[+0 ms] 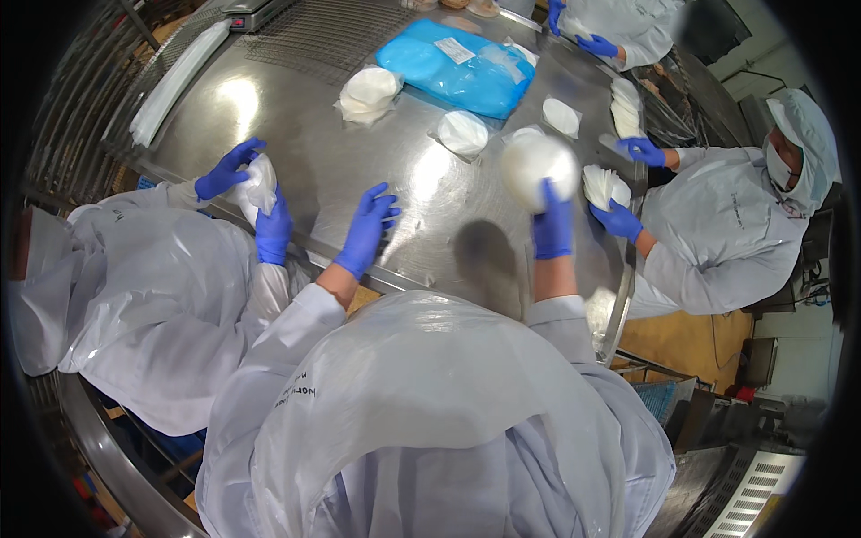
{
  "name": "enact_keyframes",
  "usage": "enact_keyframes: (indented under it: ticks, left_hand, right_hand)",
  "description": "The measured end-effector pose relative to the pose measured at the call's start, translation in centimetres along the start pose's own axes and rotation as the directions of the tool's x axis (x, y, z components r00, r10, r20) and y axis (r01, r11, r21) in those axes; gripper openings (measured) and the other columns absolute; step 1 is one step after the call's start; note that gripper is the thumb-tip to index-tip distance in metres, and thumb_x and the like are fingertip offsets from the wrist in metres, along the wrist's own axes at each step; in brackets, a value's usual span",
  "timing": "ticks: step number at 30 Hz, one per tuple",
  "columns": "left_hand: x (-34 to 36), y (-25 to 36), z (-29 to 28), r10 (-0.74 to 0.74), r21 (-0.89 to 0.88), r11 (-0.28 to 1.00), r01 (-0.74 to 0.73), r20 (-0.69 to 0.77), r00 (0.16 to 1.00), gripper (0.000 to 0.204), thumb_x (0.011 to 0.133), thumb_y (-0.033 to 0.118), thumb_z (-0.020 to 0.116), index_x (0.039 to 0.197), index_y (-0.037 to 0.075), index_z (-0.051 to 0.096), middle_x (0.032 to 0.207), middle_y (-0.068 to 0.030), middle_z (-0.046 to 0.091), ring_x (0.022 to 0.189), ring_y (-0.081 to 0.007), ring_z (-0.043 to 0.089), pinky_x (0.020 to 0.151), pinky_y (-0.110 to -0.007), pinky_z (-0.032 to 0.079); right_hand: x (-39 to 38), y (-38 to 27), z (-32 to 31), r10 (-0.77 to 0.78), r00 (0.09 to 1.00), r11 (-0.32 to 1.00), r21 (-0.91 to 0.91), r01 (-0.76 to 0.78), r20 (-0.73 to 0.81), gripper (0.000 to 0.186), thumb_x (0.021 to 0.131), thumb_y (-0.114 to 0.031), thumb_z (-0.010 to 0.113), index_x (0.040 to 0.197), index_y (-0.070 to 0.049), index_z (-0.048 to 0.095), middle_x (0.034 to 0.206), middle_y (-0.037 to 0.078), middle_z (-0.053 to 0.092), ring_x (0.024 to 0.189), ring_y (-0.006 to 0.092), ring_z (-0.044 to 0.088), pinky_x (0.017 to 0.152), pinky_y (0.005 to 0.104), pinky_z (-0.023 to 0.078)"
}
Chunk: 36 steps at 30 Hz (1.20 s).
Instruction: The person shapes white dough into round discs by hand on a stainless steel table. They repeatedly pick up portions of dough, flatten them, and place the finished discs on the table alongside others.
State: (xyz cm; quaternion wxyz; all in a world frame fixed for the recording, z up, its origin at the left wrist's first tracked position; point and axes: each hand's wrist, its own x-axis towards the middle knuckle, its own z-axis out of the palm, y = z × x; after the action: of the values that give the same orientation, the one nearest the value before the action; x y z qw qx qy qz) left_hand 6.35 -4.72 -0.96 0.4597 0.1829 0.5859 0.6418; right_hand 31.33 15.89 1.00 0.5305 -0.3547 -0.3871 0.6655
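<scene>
My left hand [366,229], in a blue glove, is over the steel table [323,166] with fingers apart and nothing in them. My right hand [552,220], also gloved, grips a blurred stack of round white sheets [531,166], its fingers partly hidden against it. Beyond my hands lie small piles of white discs [462,133], [561,117], a larger pile of white discs [366,94] and a blue plastic bag [430,67] with a pale label.
Co-workers in white stand at left [152,296], right [717,215] and far side [628,31], holding white items. A wire grid [296,36], long white roll [179,81] and scale [251,11] lie at back left. Racks [63,117] line the left.
</scene>
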Motion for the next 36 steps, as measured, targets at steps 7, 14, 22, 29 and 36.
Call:
enact_keyframes:
  ticks: [7, 14, 22, 29, 36]
  left_hand:
    - [0.1, -2.2, -3.6, -0.119, -0.085, 0.99, 0.11, -0.121, 0.986, 0.032, 0.096, 0.022, 0.051, 0.127, 0.013, 0.054, 0.111, -0.0026, 0.061, 0.089, -0.0106, 0.058, 0.078, -0.025, 0.045]
    - [0.7, -4.2, -3.8, -0.169, -0.162, 0.974, 0.156, -0.067, 0.983, 0.03, 0.096, 0.019, 0.051, 0.124, 0.01, 0.055, 0.108, -0.0024, 0.062, 0.086, -0.0093, 0.06, 0.075, -0.022, 0.047]
    - [0.6, -3.3, -3.3, -0.237, -0.206, 0.955, 0.213, -0.1, 0.966, 0.028, 0.096, 0.02, 0.053, 0.121, 0.009, 0.056, 0.106, -0.0028, 0.064, 0.088, -0.0098, 0.06, 0.075, -0.022, 0.046]
    - [0.7, -3.0, -2.8, -0.241, -0.144, 0.964, 0.225, -0.1, 0.965, 0.029, 0.097, 0.023, 0.051, 0.122, 0.01, 0.057, 0.106, -0.0028, 0.065, 0.092, -0.0095, 0.06, 0.079, -0.024, 0.047]
    - [0.9, -2.3, -1.3, -0.299, -0.159, 0.945, 0.287, -0.06, 0.952, 0.028, 0.096, 0.023, 0.052, 0.121, 0.011, 0.057, 0.107, -0.0017, 0.063, 0.093, -0.0093, 0.058, 0.08, -0.023, 0.045]
  right_hand:
    - [10.4, -5.7, -16.6, 0.246, 0.969, 0.935, -0.257, -0.245, -0.028, 0.059, 0.085, -0.019, 0.069, 0.134, -0.002, 0.042, 0.127, 0.016, 0.052, 0.115, 0.0275, 0.053, 0.096, 0.0378, 0.045]
    - [10.8, -0.5, -9.1, -0.435, 0.869, -0.033, -0.969, 0.246, 0.236, 0.069, 0.077, -0.033, 0.074, 0.13, 0.001, 0.047, 0.119, 0.024, 0.054, 0.111, 0.0387, 0.051, 0.097, 0.0446, 0.041]
    - [23.6, 7.5, -4.0, -0.097, 0.993, 0.25, -0.967, -0.045, -0.071, 0.065, 0.079, -0.036, 0.07, 0.128, 0.003, 0.052, 0.126, 0.027, 0.053, 0.111, 0.0374, 0.055, 0.096, 0.0441, 0.043]
    - [27.5, 10.6, -3.6, -0.121, 0.982, -0.073, -0.987, 0.14, 0.148, 0.052, 0.076, -0.035, 0.071, 0.119, -0.008, 0.06, 0.101, 0.023, 0.063, 0.096, 0.0343, 0.061, 0.088, 0.0429, 0.047]
    - [20.1, 7.0, 0.4, -0.009, 0.968, 0.845, -0.515, 0.141, 0.251, 0.008, 0.088, -0.013, 0.059, 0.093, -0.007, 0.062, 0.077, 0.0, 0.058, 0.067, 0.0095, 0.053, 0.062, 0.0262, 0.045]
